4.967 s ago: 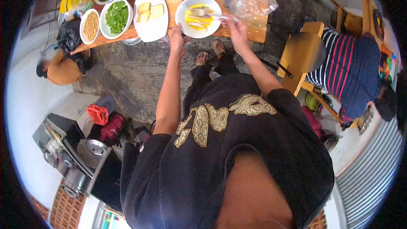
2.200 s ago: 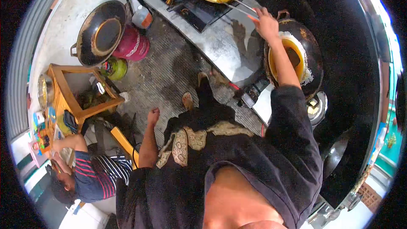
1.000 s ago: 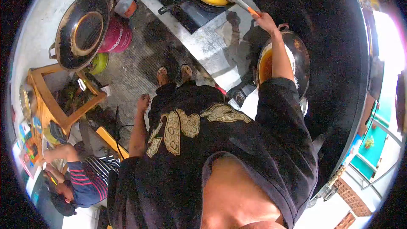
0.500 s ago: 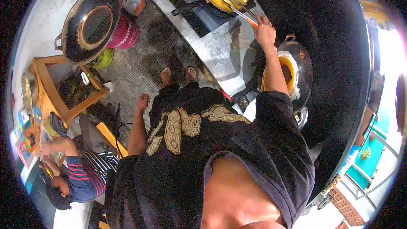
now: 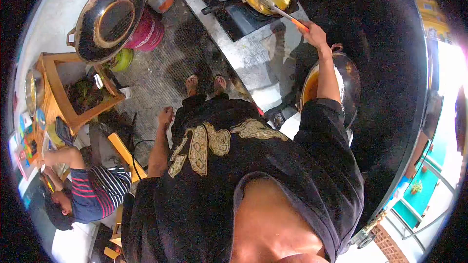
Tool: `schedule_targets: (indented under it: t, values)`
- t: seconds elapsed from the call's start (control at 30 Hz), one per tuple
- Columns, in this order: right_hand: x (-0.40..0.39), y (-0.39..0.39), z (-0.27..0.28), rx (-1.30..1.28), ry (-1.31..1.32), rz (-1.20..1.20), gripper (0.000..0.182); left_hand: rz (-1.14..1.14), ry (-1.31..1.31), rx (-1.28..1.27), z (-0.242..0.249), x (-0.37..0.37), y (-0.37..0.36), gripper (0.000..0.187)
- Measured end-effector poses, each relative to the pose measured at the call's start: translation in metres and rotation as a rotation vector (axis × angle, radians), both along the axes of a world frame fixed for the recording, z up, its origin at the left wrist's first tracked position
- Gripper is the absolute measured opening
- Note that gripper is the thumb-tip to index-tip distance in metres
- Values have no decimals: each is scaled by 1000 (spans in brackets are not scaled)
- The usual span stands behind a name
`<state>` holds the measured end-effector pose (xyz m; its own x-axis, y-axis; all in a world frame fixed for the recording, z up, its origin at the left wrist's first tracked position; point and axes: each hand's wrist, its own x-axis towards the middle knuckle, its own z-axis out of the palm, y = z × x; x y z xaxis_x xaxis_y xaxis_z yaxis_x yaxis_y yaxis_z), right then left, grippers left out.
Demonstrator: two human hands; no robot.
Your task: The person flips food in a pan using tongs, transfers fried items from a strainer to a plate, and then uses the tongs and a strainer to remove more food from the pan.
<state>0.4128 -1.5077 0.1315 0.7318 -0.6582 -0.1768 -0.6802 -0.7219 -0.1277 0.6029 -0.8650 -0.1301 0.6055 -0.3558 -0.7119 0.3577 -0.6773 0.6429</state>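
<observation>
My right hand (image 5: 313,35) is closed around the orange grip of metal tongs (image 5: 283,13). Their tips dip into yellow oil in a frying pan (image 5: 222,8), close to pale bits of food (image 5: 263,1). The pan sits on a black stove (image 5: 235,29). Under my right forearm is a wok (image 5: 352,80) with orange-brown liquid (image 5: 310,89), partly hidden by the arm. My left hand (image 5: 166,116) hangs by my side with its fingers curled, and nothing shows in it.
A large dark wok (image 5: 86,25) rests at the left, above a pink cylinder (image 5: 148,34) and a green one (image 5: 122,60). Nearby stands a wooden frame (image 5: 73,58). A person (image 5: 92,195) sits at lower left. The grey counter (image 5: 243,51) runs along the stove.
My right hand has moved slightly right and down with the tongs, which have turned so their arms look together. The view has shifted a little; my left hand stays low.
</observation>
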Motion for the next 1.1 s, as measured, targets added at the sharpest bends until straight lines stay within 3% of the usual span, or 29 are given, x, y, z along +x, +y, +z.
schedule_targets:
  t: [0.1,0.2,0.3,0.4,0.73,0.83,0.93,0.97,1.0,1.07,1.1]
  values:
    - [12,15,30,-118,65,-18,39,-52,42,62,-14,-7,6,38]
    - [12,-2,10,-261,130,-64,43,-29,54,117,-23,-13,10,38]
    - [29,24,24,-453,-12,21,51,-179,-63,80,-6,-11,11,38]
    - [35,22,5,-569,-96,106,57,121,93,6,-11,-17,12,38]
    - [39,0,-24,-592,-78,98,48,120,104,51,-15,-16,21,40]
    - [38,-6,-26,-393,-139,-30,41,107,94,36,-8,-17,15,39]
    - [25,-49,-52,-1,-212,-255,33,144,149,13,-5,-11,5,37]
    - [26,-60,-57,397,-385,-331,36,171,162,-6,4,-11,0,36]
    - [23,-69,-61,511,-332,-407,35,197,175,-25,14,-10,-6,35]
    - [33,-53,-18,735,-221,-562,34,159,151,-9,17,-5,-10,35]
    - [37,-41,-5,785,-313,-532,30,139,140,-1,19,-3,-12,34]
